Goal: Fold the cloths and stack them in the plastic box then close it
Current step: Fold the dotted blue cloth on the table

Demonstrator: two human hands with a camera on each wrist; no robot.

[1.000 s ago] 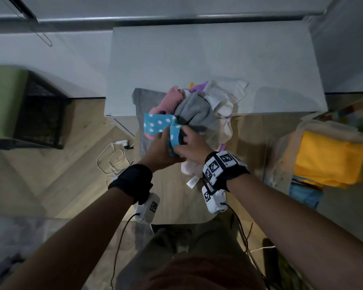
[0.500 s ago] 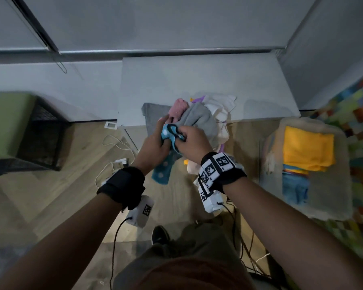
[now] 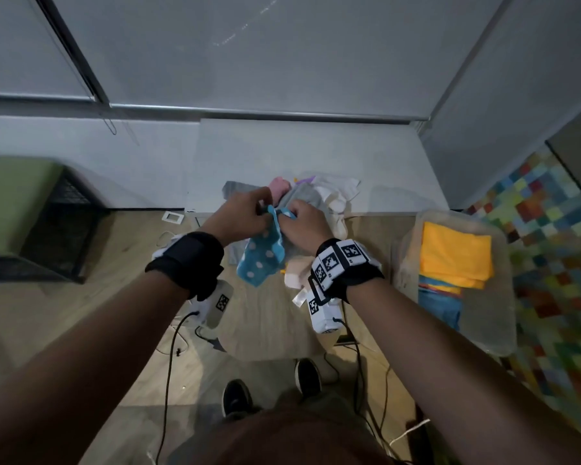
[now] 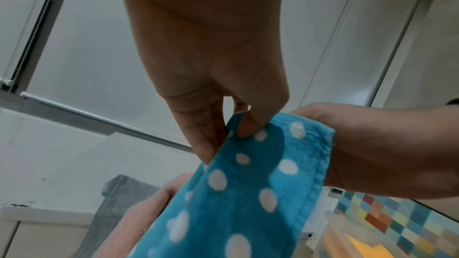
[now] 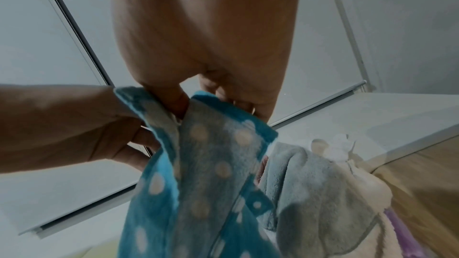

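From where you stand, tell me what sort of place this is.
Probably a room in a home: wood-look floor, roller blind over a window, and a pile of small cloths on a white table.

We wear a plain black fabric wrist strap on our left arm, a black strap tiled with black-and-white square markers on our right, white cabled camera units beneath, black shoes, perhaps olive trousers.

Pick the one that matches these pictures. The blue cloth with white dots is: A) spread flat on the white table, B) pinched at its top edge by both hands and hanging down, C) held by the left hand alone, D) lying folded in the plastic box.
B: the left hand and the right hand each pinch the top edge of the blue dotted cloth, which hangs below them.
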